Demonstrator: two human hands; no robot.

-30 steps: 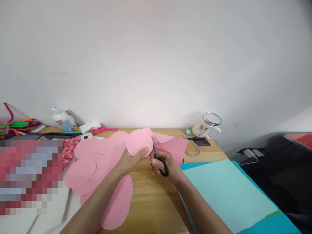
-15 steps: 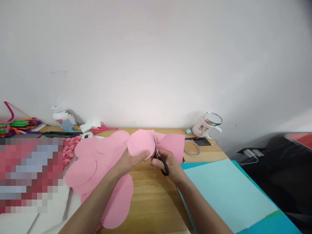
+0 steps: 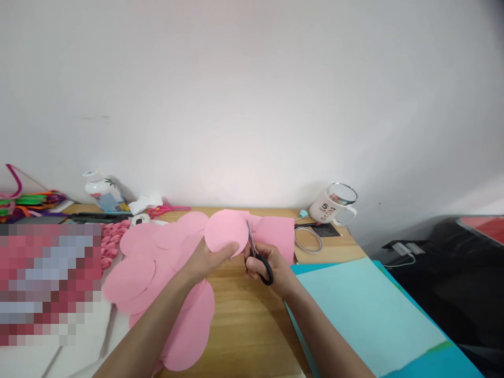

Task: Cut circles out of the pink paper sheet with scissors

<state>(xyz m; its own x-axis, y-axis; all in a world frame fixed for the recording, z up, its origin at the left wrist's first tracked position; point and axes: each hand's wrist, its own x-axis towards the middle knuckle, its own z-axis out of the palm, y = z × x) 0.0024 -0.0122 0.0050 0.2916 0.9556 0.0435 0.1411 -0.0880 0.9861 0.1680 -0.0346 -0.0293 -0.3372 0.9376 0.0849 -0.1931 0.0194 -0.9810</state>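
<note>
My left hand point(image 3: 207, 261) pinches the lower edge of a pink paper sheet point(image 3: 226, 231) that is rounded on its left side. My right hand point(image 3: 271, 266) grips black-handled scissors point(image 3: 258, 257), whose blades point up into the pink sheet just right of the rounded part. The remaining part of the sheet point(image 3: 277, 236) hangs to the right behind the scissors. Both hands are raised a little above the wooden table point(image 3: 244, 315).
Several cut pink paper rounds point(image 3: 137, 262) lie overlapping at left. A light blue sheet point(image 3: 366, 310) lies at right on darker blue ones. At the back stand a white mug point(image 3: 333, 206), a coiled cable point(image 3: 305, 239), a small bottle point(image 3: 103, 193) and coloured pipe cleaners point(image 3: 27, 202).
The pink sheet has turned in my left hand while the scissors kept cutting along its curve. The loose part on the right dropped lower. The scissor blades have closed slightly.
</note>
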